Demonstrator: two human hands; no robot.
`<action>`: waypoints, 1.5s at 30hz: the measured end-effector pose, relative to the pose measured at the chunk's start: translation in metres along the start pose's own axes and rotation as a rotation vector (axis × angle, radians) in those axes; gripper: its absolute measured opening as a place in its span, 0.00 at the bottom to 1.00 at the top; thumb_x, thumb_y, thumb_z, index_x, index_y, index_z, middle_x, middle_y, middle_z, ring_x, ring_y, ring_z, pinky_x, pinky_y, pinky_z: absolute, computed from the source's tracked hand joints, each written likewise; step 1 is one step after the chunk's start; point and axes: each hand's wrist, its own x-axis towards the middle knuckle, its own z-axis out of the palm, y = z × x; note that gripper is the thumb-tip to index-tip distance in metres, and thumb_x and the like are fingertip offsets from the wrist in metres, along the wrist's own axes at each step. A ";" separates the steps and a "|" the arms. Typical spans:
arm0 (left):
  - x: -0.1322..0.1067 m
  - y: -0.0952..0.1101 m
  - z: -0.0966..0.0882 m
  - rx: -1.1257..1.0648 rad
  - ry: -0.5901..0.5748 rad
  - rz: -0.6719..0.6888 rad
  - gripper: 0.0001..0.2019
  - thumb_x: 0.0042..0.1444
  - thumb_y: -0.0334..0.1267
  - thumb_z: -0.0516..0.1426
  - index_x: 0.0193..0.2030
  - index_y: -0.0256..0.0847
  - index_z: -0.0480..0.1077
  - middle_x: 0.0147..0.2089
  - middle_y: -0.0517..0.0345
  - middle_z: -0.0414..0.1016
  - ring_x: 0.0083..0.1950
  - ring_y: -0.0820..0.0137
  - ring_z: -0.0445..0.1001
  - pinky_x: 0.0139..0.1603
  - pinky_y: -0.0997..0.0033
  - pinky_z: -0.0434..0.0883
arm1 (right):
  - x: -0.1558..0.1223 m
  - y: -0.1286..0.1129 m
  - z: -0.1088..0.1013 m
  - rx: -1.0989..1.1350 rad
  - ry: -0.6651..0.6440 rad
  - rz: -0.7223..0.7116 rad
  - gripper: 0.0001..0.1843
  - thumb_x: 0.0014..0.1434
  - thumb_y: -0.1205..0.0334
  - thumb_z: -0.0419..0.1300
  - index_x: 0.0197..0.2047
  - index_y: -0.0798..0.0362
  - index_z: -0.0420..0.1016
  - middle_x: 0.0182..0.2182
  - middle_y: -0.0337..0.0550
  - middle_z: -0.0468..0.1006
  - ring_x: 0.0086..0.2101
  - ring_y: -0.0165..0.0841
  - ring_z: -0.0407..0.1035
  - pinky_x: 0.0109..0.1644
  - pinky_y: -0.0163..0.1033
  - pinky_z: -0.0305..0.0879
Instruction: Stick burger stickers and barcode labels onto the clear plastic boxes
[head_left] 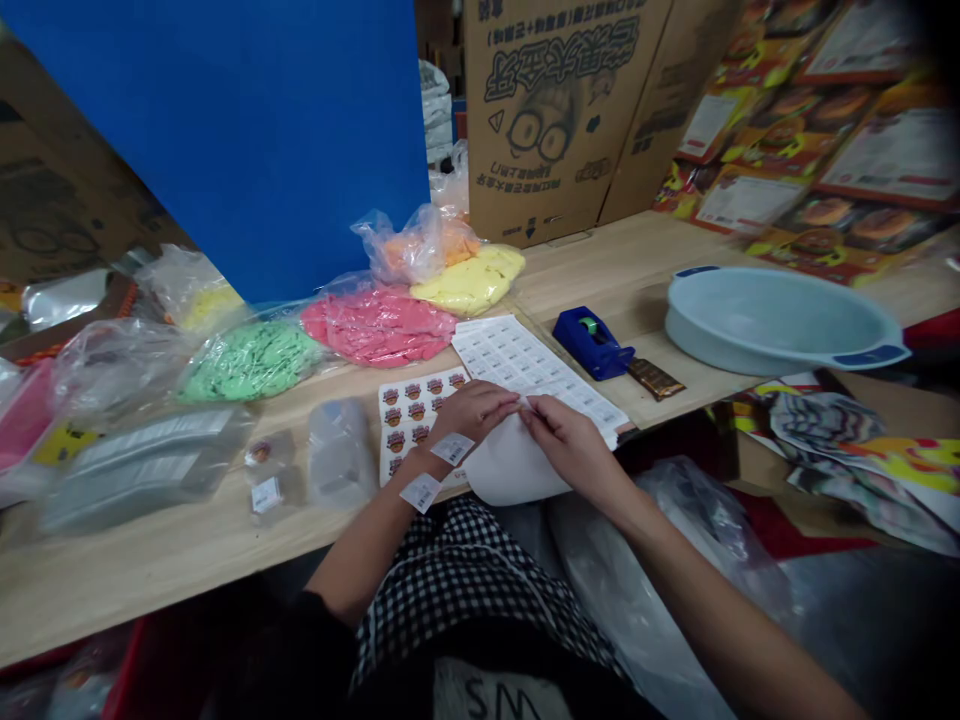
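My left hand [476, 408] reaches over the work surface with its fingertips closed at the raised edge of a white label sheet [510, 465]. Two small printed labels [452, 448] cling to the back of that hand and wrist. Meeting it from the other side, my right hand [568, 438] pinches the same edge between thumb and fingers; the exact contact is small and partly hidden. The sheet bends down toward my lap, its blank side showing. Under and behind the hands lie printed label sheets [525, 355] and a sheet of round cartoon stickers [397, 415].
Bags of green [251, 360], pink [382, 325] and yellow pieces [472, 280] lie on the wooden table [187, 570]. Clear packets [341, 455] are at left. A blue tape dispenser [592, 342], brown sachet [655, 379] and pale blue basin [780, 320] stand right; cardboard boxes [562, 110] behind.
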 end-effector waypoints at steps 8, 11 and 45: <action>-0.002 -0.005 0.005 0.084 -0.019 0.083 0.15 0.63 0.39 0.47 0.40 0.36 0.73 0.37 0.51 0.78 0.41 0.69 0.75 0.43 0.68 0.72 | -0.003 0.006 -0.003 -0.004 -0.091 0.055 0.09 0.59 0.59 0.48 0.34 0.51 0.66 0.30 0.43 0.73 0.33 0.35 0.66 0.37 0.39 0.61; -0.004 -0.005 0.007 0.159 -0.016 0.165 0.15 0.63 0.37 0.46 0.40 0.35 0.73 0.38 0.50 0.78 0.41 0.68 0.74 0.44 0.67 0.72 | -0.004 0.007 -0.002 -0.035 -0.091 0.095 0.09 0.58 0.59 0.48 0.33 0.51 0.67 0.30 0.42 0.73 0.32 0.35 0.66 0.36 0.39 0.61; -0.047 -0.001 -0.057 -0.098 0.415 -0.728 0.09 0.57 0.39 0.53 0.35 0.41 0.74 0.33 0.58 0.76 0.35 0.71 0.73 0.38 0.70 0.71 | 0.112 0.078 0.034 -0.347 0.258 0.225 0.18 0.56 0.50 0.51 0.35 0.57 0.72 0.41 0.60 0.71 0.44 0.46 0.63 0.45 0.50 0.58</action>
